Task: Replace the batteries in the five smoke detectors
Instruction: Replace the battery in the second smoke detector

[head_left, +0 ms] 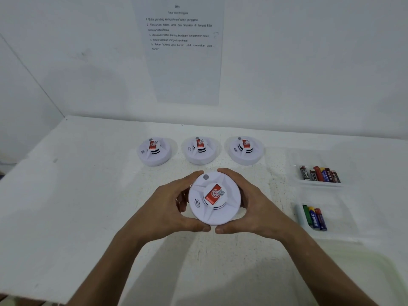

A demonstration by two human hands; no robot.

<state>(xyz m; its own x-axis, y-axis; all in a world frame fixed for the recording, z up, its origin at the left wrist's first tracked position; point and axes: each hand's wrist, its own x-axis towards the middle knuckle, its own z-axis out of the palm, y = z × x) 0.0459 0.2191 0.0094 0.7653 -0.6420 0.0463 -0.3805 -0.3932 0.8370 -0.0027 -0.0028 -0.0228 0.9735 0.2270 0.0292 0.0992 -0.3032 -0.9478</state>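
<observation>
A white round smoke detector [214, 198] with a red label sits face up between both hands at the middle of the white table. My left hand [170, 208] grips its left rim and my right hand [254, 206] grips its right rim, thumbs at the near edge. Three more white smoke detectors stand in a row behind: left [154, 151], middle [200, 149], right [245, 149]. Several batteries [320, 173] lie in a clear tray at the right, and a few more batteries [314, 217] lie in a nearer clear tray.
The white table [88, 195] meets a white wall at the back. A printed instruction sheet [183, 51] hangs on that wall. The table's left edge runs diagonally at the far left, with a corner wall beside it.
</observation>
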